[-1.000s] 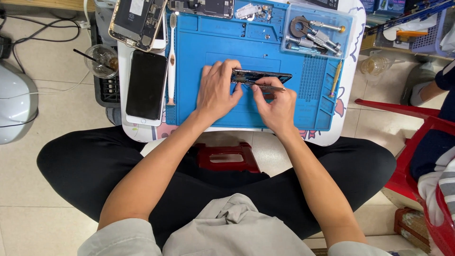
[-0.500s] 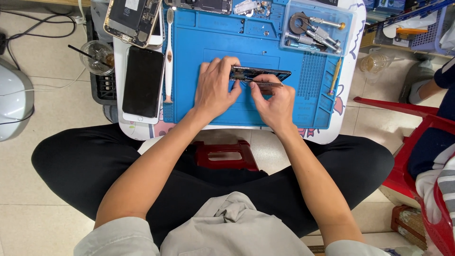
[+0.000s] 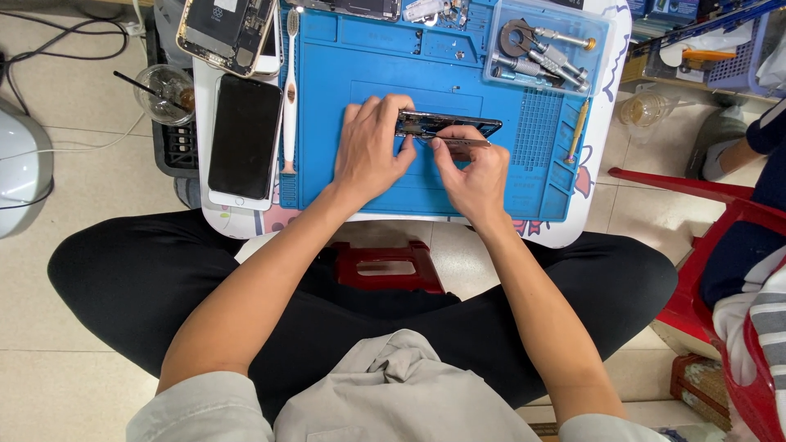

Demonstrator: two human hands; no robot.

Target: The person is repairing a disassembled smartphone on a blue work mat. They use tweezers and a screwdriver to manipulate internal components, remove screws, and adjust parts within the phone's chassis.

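An opened dark phone body (image 3: 458, 124) lies tilted on edge on the blue work mat (image 3: 524, 180). My left hand (image 3: 370, 151) grips its left end, fingers curled over the top edge. My right hand (image 3: 468, 170) pinches a thin metal tool (image 3: 468, 143) against the phone's lower edge near the middle. Both hands touch each other at the thumbs.
A black phone screen (image 3: 244, 137) and a white toothbrush (image 3: 289, 90) lie left of the mat. An opened phone (image 3: 225, 29) sits at the top left beside a glass cup (image 3: 164, 92). A clear tray of screwdrivers (image 3: 544, 49) is top right. A red chair (image 3: 720, 245) with another person stands to the right.
My right hand has shifted slightly left along the phone's lower edge with the tool. The left hand keeps its hold. The view has tilted a little downward.
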